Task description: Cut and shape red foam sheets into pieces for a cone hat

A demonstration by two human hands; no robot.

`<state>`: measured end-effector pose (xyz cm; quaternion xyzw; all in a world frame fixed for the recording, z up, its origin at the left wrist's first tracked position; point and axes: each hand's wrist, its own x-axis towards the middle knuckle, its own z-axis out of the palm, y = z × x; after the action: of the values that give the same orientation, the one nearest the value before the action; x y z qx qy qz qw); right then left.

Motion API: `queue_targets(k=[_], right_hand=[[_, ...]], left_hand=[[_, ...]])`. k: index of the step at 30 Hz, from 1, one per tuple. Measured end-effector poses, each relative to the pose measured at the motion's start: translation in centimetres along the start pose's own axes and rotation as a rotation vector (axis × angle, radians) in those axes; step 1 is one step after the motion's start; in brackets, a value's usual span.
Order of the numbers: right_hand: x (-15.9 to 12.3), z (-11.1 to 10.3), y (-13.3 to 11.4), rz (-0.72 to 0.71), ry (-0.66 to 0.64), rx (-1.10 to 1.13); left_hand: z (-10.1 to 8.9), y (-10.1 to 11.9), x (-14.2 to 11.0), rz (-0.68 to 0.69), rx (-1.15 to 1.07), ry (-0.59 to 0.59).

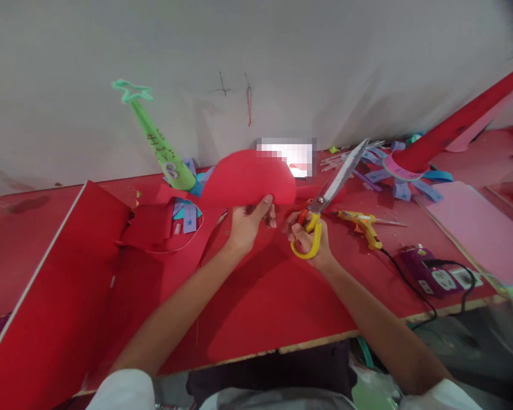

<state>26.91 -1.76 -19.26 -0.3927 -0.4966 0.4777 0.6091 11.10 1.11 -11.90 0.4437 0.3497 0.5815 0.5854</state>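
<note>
Two hands are busy at the middle of the counter (256,319), and I start with the biggest things around them. Left of my left hand a large red board (55,296) stands tilted, with loose red offcuts (147,228) lying against it; that side is crowded. Far to the right of my right hand a long red cone (461,122) leans toward the wall, and a pink sheet (483,228) lies flat near the counter's right end. The nearest edge of the counter runs just under my forearms, and the red surface between it and my hands looks bare, so that is where I judge there is room to move.

My left hand (245,225) pinches the lower edge of a rounded red foam piece (248,182), held up just beyond it. My right hand (310,242) is closed through the yellow handles of the scissors (333,188), whose blades stand apart, pointing up and away, beside the piece and not on it. The curved outline looks largely cut; what trimming remains I cannot tell.

Just right of the scissors lies a yellow glue gun (363,223), its cord running to a purple power strip (431,276).
</note>
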Motion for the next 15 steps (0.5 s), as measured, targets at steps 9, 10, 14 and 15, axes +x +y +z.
queue_targets(k=[9, 10, 14, 15], right_hand=[[0.2, 0.0, -0.8, 0.048, 0.182, -0.015], [0.3, 0.0, -0.9, 0.054, 0.191, -0.008], [0.5, 0.2, -1.2, 0.068, 0.228, 0.017], [0.5, 0.2, -1.3, 0.071, 0.234, 0.026]], left_hand=[[0.9, -4.1, -1.6, -0.120, 0.076, -0.049], [0.9, -4.3, -1.6, -0.138, 0.086, -0.051], [0.8, -4.2, -1.4, -0.124, 0.088, -0.010], [0.6, -4.0, -1.2, -0.108, 0.086, 0.020]])
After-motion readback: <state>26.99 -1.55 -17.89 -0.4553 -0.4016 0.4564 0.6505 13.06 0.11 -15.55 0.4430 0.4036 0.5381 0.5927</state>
